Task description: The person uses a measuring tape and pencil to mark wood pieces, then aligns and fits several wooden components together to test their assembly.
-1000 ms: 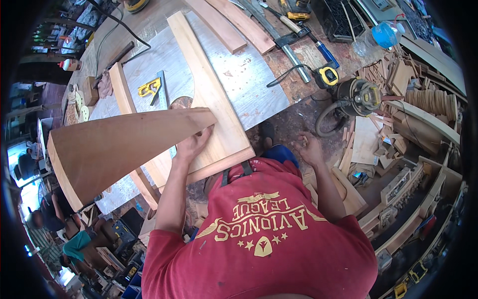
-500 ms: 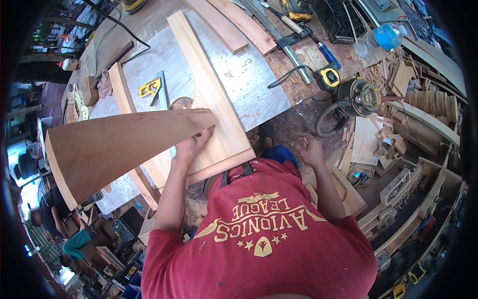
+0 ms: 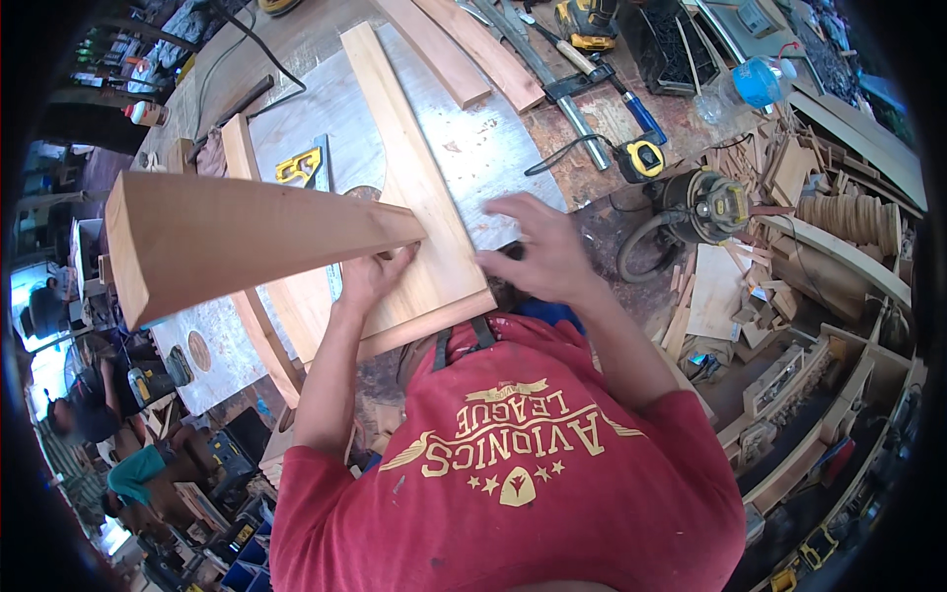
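A long wooden board (image 3: 256, 222), wide at its left end and narrow at its right, stands out over the bench. My left hand (image 3: 370, 279) grips it near the narrow end, the fingers partly hidden behind the wood. Beneath that end lies a flat, pale wooden panel (image 3: 434, 212) with a curved inner edge and a strip along its near side. My right hand (image 3: 541, 247) hovers just right of this panel, slightly blurred, its fingers apart and nothing in them. A yellow combination square (image 3: 301, 166) with a metal blade rests beyond the board.
Curved wooden pieces (image 3: 473, 49), a bar clamp (image 3: 582, 113), a yellow tape measure (image 3: 641, 160) and a cordless drill (image 3: 588, 22) lie along the bench's far side. A router (image 3: 705, 202) with a hose sits at right, near wood offcuts (image 3: 764, 296). Other people are at lower left.
My right hand has come up and left from beside my body to the panel's right edge. The board's wide end has swung away from me and slightly right, still in my left hand.
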### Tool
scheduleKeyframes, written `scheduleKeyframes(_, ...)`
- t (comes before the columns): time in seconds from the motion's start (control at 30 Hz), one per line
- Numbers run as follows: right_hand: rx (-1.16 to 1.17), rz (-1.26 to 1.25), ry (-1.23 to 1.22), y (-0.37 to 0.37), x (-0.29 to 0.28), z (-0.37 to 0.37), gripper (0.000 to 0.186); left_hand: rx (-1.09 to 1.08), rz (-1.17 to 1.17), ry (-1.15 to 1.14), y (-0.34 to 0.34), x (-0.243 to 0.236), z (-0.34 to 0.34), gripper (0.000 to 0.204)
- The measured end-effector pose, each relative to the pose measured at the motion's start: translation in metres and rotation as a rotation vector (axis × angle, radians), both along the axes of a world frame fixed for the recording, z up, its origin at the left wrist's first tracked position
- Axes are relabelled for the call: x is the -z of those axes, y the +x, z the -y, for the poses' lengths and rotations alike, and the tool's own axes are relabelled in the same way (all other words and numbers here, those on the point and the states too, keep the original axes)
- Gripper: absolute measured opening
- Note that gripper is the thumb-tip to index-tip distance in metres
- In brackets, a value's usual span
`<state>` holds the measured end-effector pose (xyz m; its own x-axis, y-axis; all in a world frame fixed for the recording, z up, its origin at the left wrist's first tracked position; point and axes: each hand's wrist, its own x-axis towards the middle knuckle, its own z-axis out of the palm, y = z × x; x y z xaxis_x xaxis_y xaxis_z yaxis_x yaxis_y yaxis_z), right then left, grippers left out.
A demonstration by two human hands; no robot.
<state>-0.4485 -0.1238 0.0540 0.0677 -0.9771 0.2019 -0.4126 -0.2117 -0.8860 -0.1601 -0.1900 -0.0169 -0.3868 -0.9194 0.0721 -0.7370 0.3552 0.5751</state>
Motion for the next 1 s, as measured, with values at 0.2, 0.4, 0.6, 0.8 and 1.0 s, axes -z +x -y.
scheduleKeyframes(0.2,-0.268,-0.158,-0.042,0.062,-0.013,0.071,0.07,-0.05,-0.222,0.164,0.0,0.005,0.002,0.034)
scheduleKeyframes(0.4,-0.378,-0.277,0.1,0.068,-0.025,0.079,0.067,0.119,-0.115,-0.085,0.007,0.006,0.005,0.052)
scheduleKeyframes(0.6,-0.378,-0.366,0.05,0.07,-0.028,0.083,0.064,0.114,-0.123,0.13,0.03,-0.035,0.022,0.055)
scheduleKeyframes(0.8,-0.395,-0.388,0.099,0.066,-0.025,0.084,0.065,0.133,-0.845,-0.077,0.045,-0.188,0.046,0.072)
scheduleKeyframes(1.0,-0.407,-0.408,0.042,0.067,-0.018,0.085,0.067,0.676,-1.009,-0.614,-0.001,-0.302,0.068,0.102)
